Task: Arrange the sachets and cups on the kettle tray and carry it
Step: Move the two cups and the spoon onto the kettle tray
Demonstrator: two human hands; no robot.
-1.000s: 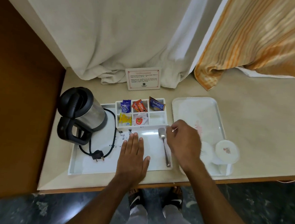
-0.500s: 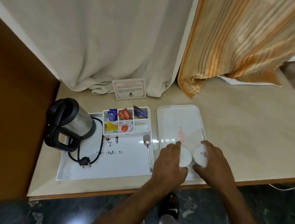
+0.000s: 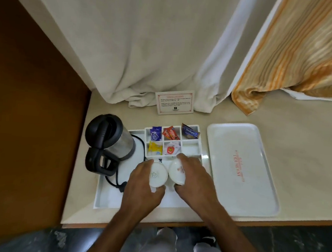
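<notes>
The white kettle tray (image 3: 104, 196) lies on the beige counter with a steel and black kettle (image 3: 110, 141) at its left. Its divided section holds a blue sachet (image 3: 155, 135), red sachets (image 3: 169, 133), a dark blue tea sachet (image 3: 189, 131), a yellow sachet (image 3: 155, 148) and a white-red sachet (image 3: 171, 150). My left hand (image 3: 142, 187) grips one upturned white cup (image 3: 158, 175) and my right hand (image 3: 194, 179) grips a second white cup (image 3: 177, 173). Both cups are over the tray's open area, side by side. The spoon is hidden beneath my hands.
A flat white serving tray (image 3: 241, 169) with a pink logo lies to the right. The kettle's black cord and plug (image 3: 119, 186) rest on the kettle tray. A printed card (image 3: 174, 104) stands at the back against white and orange striped curtains. The counter's front edge is just below the trays.
Both hands have carried the two cups left, from the flat serving tray to over the kettle tray. One second ago my left hand lay flat on the tray and my right was at the spoon.
</notes>
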